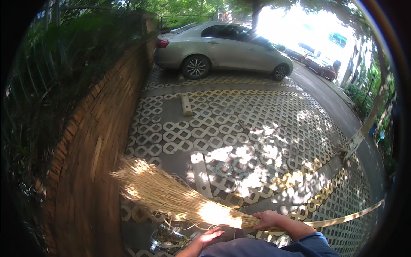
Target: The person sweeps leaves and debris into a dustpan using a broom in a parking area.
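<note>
A straw broom (170,192) lies across the view in front of me, its bristles fanned towards the brick wall at the left. My right hand (268,220) is closed around the neck of the broom, where the bristles narrow. From there the pale wooden handle (346,219) runs out to the right. My left hand (210,236) is just below the bristles, palm turned up and fingers extended, with nothing seen in it. Left of that hand, a clear-rimmed container (155,245), perhaps a dustpan, holds leaves and debris (171,239).
A brick retaining wall (93,154) borders the left side. Perforated concrete pavers (237,122) cover the ground, with concrete wheel stops (200,173) on them. A silver sedan (224,51) is parked ahead. At the right stand a tree trunk (362,131) and a roadway (327,93).
</note>
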### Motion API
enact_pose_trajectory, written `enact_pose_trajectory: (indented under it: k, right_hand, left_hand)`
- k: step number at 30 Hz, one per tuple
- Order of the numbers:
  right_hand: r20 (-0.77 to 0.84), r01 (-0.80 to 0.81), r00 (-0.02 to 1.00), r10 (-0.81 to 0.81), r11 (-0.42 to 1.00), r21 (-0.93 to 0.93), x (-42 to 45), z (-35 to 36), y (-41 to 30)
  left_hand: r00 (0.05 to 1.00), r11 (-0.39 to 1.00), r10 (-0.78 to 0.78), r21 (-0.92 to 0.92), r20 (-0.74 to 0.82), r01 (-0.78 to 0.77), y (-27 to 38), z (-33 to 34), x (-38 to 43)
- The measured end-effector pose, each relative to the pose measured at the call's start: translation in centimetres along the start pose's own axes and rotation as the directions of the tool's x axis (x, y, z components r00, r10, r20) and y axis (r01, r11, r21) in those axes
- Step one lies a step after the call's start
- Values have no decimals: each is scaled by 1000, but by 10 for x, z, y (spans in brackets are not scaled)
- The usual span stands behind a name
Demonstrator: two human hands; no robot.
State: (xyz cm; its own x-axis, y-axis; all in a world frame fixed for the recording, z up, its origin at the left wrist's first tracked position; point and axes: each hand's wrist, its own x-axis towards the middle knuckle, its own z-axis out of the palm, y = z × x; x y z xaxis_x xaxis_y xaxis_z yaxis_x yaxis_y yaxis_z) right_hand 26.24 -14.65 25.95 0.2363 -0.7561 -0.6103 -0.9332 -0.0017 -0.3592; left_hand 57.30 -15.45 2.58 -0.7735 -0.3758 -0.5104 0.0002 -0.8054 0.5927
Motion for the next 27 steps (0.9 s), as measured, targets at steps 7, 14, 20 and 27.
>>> enact_pose_trajectory:
  k: [7,14,20,27]
  right_hand:
    - [-8,105,994,-105,994,31,12,-2,30]
    - [-145,307,946,-291,946,101,12,-15,48]
    - [-184,283,951,-250,943,178,2,-6,106]
    - [-250,313,934,-256,922,226,-12,-5,133]
  left_hand:
    - [922,847,386,-385,-26,-366,26,30,17]
    - [739,771,600,-27,-306,-636,35,12,44]
    - [813,593,535,-582,-231,-556,84,113,67]
    - [790,600,537,-526,-295,-603,102,152,89]
